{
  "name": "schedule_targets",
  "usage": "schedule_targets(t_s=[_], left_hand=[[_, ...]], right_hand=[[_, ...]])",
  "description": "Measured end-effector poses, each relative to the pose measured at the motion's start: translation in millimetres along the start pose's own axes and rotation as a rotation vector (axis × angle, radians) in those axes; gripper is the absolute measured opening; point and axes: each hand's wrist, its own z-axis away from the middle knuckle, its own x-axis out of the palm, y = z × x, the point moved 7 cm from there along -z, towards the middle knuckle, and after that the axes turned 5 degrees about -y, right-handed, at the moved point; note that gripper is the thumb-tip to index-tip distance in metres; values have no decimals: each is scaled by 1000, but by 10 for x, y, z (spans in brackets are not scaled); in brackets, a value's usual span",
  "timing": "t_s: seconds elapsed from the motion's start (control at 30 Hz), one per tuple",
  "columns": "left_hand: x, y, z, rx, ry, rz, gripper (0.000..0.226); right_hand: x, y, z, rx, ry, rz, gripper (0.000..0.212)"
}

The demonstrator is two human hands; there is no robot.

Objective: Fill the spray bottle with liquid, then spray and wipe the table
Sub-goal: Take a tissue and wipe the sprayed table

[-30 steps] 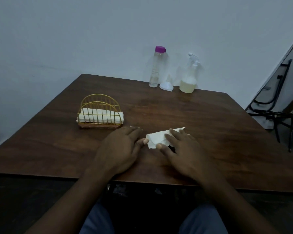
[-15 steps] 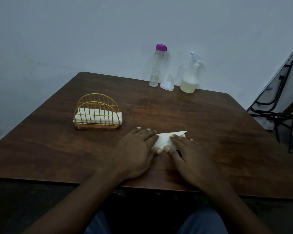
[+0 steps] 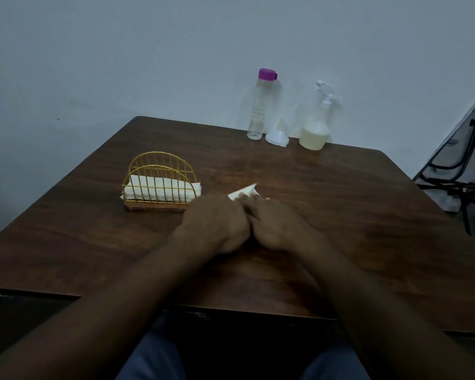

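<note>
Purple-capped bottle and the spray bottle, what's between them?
A white funnel, mouth down, stands between the purple-capped bottle and the spray bottle, in the head view.

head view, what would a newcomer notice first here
First the left hand and right hand, side by side in the middle of the table, holding a white napkin whose corner pokes up beyond them. Next comes the gold wire napkin holder just to their left. Along the far edge stand a purple-capped bottle, a white funnel and a spray bottle part full of pale liquid.
</note>
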Motion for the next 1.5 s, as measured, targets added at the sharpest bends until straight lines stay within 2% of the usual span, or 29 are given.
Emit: schedule_targets(t_s=[0.07, 0.27, 0.37, 0.5, 0.63, 0.77, 0.83, 0.97, 1.2, 1.33, 1.5], left_hand=[[-14, -62, -188, -78, -60, -14, 39], [2, -296, -884, -325, -230, 65, 46], [-11, -447, -1056, -421, -188, 185, 39], [-44, -519, -1139, -442, -146, 182, 38], [-91, -409, -1016, -351, -148, 103, 34], [-126, -112, -540, -91, -105, -83, 35], [-92, -23, -226, -54, -101, -92, 33], [49, -60, 339, -36, -134, -77, 30], [120, -39, 981, 41, -105, 16, 53], [97, 146, 1056, 81, -89, -3, 54], [33, 646, 846, 198, -20, 43, 55]], right_hand=[[-59, 21, -250, 29, -32, 25, 52], [-200, 266, -896, 244, -120, 29, 56], [-281, 259, -1022, 182, -63, 59, 61], [-331, 229, -1070, 161, -41, 78, 50], [-320, 179, -874, 139, -41, 112, 46], [-246, 63, -411, 86, -45, 206, 53], [-138, -57, -108, 38, -52, 189, 61], [129, -345, 441, -61, 18, 234, 57], [370, -542, 1104, -12, 104, 115, 75], [398, -464, 1341, 32, 130, 71, 82], [361, -10, 1608, 181, 143, 92, 83]])
